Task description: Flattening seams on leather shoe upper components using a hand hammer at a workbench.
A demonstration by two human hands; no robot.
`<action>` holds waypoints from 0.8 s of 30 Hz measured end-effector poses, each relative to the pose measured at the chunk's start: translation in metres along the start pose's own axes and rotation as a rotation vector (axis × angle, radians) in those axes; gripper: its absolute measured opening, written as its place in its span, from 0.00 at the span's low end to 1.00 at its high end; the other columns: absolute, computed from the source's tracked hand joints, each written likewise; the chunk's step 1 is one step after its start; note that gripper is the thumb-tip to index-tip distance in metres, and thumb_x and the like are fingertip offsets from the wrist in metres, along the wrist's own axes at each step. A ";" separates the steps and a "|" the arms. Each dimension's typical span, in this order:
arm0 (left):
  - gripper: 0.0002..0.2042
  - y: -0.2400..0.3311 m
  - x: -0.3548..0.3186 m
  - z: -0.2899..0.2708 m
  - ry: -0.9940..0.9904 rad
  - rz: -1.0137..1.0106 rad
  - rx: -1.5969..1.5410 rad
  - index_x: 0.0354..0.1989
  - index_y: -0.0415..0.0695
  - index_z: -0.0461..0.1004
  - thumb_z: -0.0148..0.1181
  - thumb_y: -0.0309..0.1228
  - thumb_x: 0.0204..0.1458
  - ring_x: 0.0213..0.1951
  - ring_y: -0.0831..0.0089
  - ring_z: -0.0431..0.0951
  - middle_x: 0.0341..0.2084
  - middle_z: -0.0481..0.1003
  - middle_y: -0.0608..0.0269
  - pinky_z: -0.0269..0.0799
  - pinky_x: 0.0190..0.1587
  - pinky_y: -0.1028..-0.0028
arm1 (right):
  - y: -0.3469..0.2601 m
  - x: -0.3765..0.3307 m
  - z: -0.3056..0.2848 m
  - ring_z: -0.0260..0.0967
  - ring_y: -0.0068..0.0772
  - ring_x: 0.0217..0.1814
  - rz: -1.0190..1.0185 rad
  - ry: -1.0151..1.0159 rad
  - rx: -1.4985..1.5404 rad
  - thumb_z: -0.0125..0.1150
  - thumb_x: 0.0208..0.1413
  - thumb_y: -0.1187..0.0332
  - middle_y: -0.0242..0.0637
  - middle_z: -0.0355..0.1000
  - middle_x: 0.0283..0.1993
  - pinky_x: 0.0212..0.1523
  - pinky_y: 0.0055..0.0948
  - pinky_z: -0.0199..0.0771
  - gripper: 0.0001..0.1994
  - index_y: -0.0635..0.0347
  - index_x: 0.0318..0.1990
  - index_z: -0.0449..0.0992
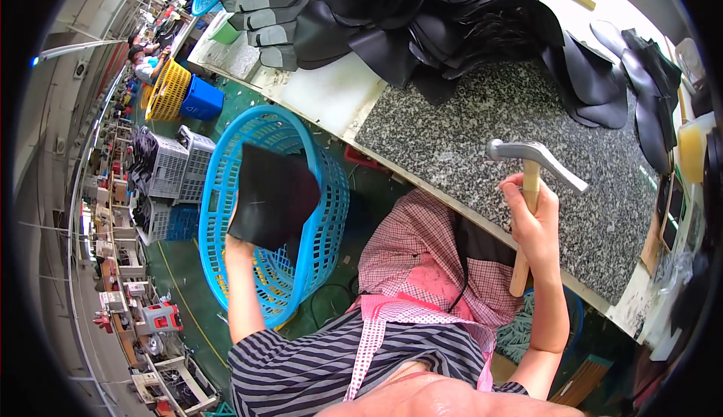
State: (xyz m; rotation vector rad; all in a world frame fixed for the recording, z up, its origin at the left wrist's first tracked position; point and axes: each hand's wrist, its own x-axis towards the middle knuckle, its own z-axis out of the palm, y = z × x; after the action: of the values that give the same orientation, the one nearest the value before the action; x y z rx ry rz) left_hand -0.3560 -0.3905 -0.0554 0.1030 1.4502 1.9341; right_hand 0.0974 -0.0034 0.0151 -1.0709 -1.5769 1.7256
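My right hand (536, 225) is wrapped round the wooden handle of a claw hammer (531, 180), its metal head raised above the speckled granite slab (452, 146) on the table. Out to the left, my left hand (239, 247) grips a black leather piece (275, 198) by its lower edge. That piece hangs over the mouth of a tall blue plastic basket (312, 168) and hides part of the inside. Beyond the slab lies a large heap of black leather pieces (482, 25), some overlapping the stone.
Grey-and-black cut pieces (275, 10) are stacked at the table's far left. More black pieces (648, 93) lie at the right, near a phone (672, 217). Grey crates (169, 164), a blue bin (202, 99) and a yellow basket (167, 89) stand beyond the blue basket. Another person (147, 67) is far off.
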 end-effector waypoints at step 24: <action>0.23 -0.055 0.088 0.653 -1.253 1.348 1.023 0.52 0.41 0.78 0.72 0.39 0.50 0.48 0.55 0.81 0.46 0.80 0.49 0.76 0.52 0.65 | 0.000 -0.048 -0.064 0.53 0.08 0.16 -0.014 0.272 -0.070 0.56 0.69 0.65 0.18 0.61 0.19 0.16 0.17 0.51 0.08 0.60 0.41 0.74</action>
State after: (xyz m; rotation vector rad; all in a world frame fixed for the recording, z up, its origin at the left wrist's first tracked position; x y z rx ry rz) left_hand -0.0980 0.1957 0.1072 2.6706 1.1964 0.9528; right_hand 0.1764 -0.0094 0.0248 -1.2669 -1.4766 1.4540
